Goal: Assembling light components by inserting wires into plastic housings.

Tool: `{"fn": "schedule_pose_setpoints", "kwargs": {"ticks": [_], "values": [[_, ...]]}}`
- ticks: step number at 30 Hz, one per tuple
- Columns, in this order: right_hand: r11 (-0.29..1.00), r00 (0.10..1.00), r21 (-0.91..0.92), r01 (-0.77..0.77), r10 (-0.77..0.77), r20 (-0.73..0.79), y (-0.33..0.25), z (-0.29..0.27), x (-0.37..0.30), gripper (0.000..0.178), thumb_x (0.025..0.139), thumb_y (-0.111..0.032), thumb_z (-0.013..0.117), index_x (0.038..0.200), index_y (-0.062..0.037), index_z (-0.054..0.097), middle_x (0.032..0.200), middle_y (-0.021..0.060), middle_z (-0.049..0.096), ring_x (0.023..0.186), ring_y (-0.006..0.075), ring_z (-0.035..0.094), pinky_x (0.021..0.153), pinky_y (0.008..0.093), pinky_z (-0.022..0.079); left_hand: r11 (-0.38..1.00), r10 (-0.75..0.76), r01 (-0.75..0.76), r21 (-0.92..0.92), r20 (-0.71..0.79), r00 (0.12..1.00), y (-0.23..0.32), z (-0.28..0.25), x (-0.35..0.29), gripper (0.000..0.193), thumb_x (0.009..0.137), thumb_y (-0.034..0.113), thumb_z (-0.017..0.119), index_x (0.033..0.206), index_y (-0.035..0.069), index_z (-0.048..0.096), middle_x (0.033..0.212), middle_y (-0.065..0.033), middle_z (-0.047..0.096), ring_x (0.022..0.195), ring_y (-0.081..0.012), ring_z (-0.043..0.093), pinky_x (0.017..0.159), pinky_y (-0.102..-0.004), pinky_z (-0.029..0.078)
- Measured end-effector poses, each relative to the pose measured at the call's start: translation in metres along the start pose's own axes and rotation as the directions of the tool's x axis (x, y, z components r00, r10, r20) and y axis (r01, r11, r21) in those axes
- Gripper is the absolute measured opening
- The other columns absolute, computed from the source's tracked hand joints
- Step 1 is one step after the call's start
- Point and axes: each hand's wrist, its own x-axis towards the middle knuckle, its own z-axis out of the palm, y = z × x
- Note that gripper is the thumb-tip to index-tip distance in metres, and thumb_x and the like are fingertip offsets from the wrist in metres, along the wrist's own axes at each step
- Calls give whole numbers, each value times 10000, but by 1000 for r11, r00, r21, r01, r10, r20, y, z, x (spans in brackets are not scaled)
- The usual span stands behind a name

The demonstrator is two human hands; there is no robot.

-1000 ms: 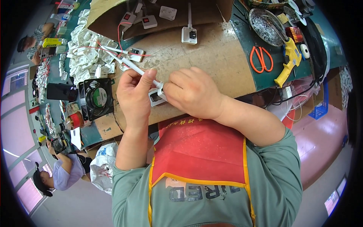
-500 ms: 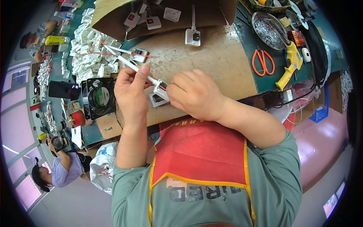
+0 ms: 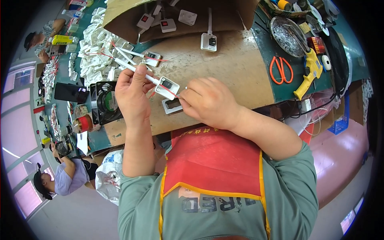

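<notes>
Between thumb and fingers, my left hand grips a slim white tube with a small white plastic housing at its end. The housing's open side faces up and shows a black part inside. Red wires come out of the tube's far end and hang below the housing. A thin red wire runs from the housing to my right hand, whose fingertips are pinched on it. Under the housing, a white rectangular frame lies on the board, partly hidden by my right hand.
A heap of white plastic pieces lies at the left, beside a black fan. An open cardboard box stands at the back. Orange-handled scissors, a yellow glue gun and a metal pan lie right. Two other people are at the far left.
My left hand has moved slightly left and turned the housing more face-up. My right fingers have drawn away from the housing, and the red wire between them now shows.
</notes>
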Motion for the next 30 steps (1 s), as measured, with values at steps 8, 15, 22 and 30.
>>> {"fn": "schedule_pose_setpoints", "kwargs": {"ticks": [8,15,22,30], "values": [[1000,1000,-3,-14,15,8,1,3,-2,122,725,-123,696,806,-86,612,751,57,543,690,248,583,617,359,465,998,44,-43,36,-33,998,1,-5,5,164,923,187,625,912,30,580,813,-67,644,690,-141,638,606,-234,509],[994,994,44,-101,102,-28,5,-8,5,208,763,-194,715,919,-77,642,806,72,585,716,268,597,626,365,486,999,35,-32,31,-86,996,10,-20,37,192,927,208,622,970,22,603,795,-43,638,680,-104,608,595,-223,500],[958,959,-61,-282,280,-40,40,-30,13,280,800,-259,675,1015,-88,622,879,104,601,779,317,615,665,418,508,975,113,-74,210,-180,977,10,-38,87,286,928,202,617,1129,2,583,913,-66,656,758,-113,616,624,-226,487],[903,923,-194,-383,363,-129,74,-44,18,356,808,-266,665,1104,-83,586,953,129,600,827,342,620,699,428,519,757,491,-365,542,-103,865,-1,-1,64,559,924,150,596,1389,-43,353,1376,-200,425,1245,-270,458,1026,-342,382]]}}
